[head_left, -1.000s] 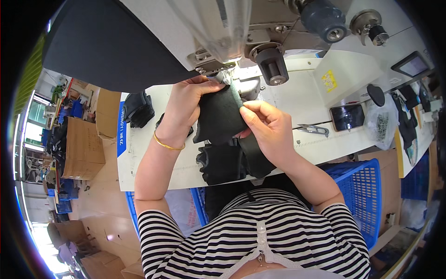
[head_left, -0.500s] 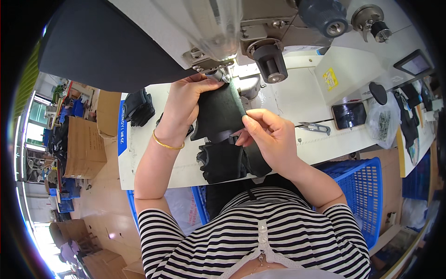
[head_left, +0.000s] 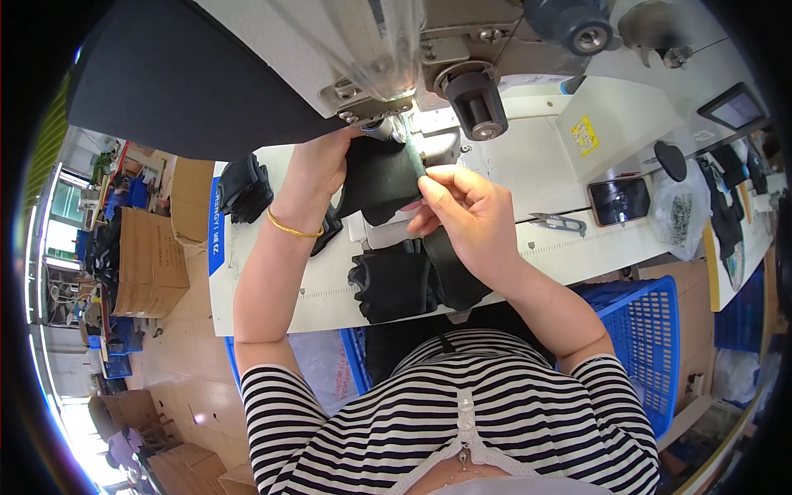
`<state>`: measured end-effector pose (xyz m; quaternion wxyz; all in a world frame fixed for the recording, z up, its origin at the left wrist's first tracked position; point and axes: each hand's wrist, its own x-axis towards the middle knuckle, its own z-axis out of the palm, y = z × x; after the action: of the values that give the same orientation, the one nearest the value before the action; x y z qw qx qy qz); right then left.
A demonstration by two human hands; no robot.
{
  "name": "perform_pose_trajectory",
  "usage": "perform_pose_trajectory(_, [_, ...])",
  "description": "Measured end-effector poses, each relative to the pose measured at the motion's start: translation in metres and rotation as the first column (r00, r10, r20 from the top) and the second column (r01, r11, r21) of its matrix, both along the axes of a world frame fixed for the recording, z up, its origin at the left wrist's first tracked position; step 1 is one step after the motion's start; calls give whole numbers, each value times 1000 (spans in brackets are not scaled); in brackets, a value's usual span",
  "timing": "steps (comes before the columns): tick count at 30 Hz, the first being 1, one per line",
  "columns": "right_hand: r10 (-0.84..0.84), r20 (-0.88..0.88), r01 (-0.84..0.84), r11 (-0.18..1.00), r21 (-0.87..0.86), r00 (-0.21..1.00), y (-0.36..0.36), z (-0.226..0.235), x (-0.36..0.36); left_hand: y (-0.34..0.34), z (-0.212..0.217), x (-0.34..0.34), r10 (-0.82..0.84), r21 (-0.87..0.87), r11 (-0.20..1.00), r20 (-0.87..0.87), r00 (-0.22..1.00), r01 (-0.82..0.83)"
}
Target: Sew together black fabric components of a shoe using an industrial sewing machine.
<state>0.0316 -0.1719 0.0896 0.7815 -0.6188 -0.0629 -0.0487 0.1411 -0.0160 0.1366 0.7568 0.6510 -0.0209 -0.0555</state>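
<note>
Here, our right hand (head_left: 472, 206) pinches cloth (head_left: 375, 175) by edge, likely aligning it with foot (head_left: 400, 129) at twelve o'clock; left hand (head_left: 318, 165) half-hidden, grip unclear.

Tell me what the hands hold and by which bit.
Black cloth: the right hand pinches its right edge; the left hand is at its upper left, grip hidden.

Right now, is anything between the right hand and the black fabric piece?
Nothing visible: the right hand pinches the right edge of the black fabric piece directly. The black stack lies on the near side and the thread snips to the right, both clear of that grip.
</note>
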Motion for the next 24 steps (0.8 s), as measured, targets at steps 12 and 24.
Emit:
perform_pose_trajectory(12, [-25,11,24,999,33,1000,6,1,11,12,-15,-11,-18,408,889,482,876,-206])
perform_pose_trajectory(24, [-52,71,52,999,0,996,4,-8,11,19,-22,-47,-425,595,768,751,506,-238])
